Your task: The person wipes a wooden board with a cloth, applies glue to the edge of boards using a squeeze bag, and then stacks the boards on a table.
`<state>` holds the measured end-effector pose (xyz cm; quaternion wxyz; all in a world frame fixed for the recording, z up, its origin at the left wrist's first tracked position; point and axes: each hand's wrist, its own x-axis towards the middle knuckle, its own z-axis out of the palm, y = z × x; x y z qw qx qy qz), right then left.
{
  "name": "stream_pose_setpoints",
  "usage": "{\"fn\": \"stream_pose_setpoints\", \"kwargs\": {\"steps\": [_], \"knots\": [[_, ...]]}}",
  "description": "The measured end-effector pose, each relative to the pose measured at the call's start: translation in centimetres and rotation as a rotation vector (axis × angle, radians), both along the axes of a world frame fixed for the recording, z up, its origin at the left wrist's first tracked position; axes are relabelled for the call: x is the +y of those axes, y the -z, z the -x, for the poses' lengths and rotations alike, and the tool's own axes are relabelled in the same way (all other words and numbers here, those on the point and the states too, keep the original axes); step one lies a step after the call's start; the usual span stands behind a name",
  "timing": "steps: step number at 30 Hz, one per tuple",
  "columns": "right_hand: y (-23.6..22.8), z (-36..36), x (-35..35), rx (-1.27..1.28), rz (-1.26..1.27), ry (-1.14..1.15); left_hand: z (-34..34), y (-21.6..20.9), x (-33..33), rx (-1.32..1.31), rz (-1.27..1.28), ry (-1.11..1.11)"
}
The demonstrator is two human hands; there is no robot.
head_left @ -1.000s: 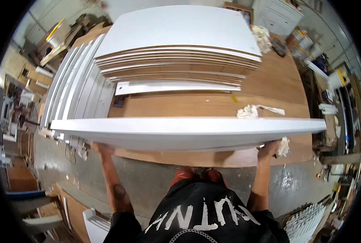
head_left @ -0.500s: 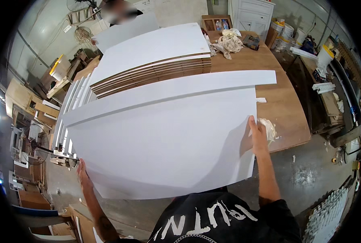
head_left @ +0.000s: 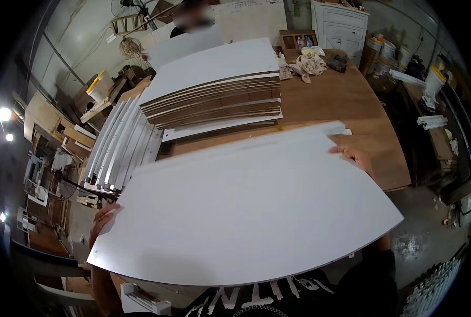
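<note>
A large white panel (head_left: 235, 222) spans the space right in front of me, its near edge close to my shirt. My left hand (head_left: 103, 219) grips its left edge, fingers over the upper face. At the far right corner, my right hand (head_left: 354, 157) holds the right edge with the thumb on top; the forearm is mostly hidden beneath the panel. A narrow raised strip along the panel's far edge is smeared by motion. Beyond it lies a stack of white panels (head_left: 214, 66) with brown edges showing.
The stack rests on a brown wooden table (head_left: 346, 100). White rails (head_left: 120, 140) lie at its left. Crumpled cloths (head_left: 309, 64) and a dark power tool (head_left: 337, 62) sit at the back right. A person (head_left: 193, 21) stands behind, by a pale board. Buckets (head_left: 100, 86) stand farther off.
The white panel has come toward me and tilted, uncovering more of the stack's front and the tabletop. My right hand is now at the far right corner. The view has shifted slightly.
</note>
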<state>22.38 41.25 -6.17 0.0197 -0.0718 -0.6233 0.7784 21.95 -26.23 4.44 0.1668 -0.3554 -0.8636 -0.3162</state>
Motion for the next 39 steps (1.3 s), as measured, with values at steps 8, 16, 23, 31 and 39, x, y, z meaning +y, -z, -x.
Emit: {"fn": "stream_pose_setpoints", "kwargs": {"steps": [8, 16, 23, 31, 39], "knots": [[3.8, -4.2, -3.5, 0.048, -0.003, -0.044, 1.2, 4.7, -6.9, -0.492, -0.398, 0.107], [5.8, -7.9, -8.8, -0.093, -0.051, 0.121, 8.1, 9.6, -14.1, -0.654, -0.359, 0.112], [4.2, -3.7, -12.2, 0.162, -0.958, 0.258, 18.8, 12.8, -14.3, -0.984, -0.651, 0.074], [6.7, 1.5, -8.0, -0.579, 0.400, 0.386, 28.6, 12.7, -11.0, -1.483, -0.536, -0.216], [6.5, 4.8, -8.2, -0.321, -0.301, 0.873, 32.8, 14.0, -11.9, -0.264, -0.166, -0.371]]}}
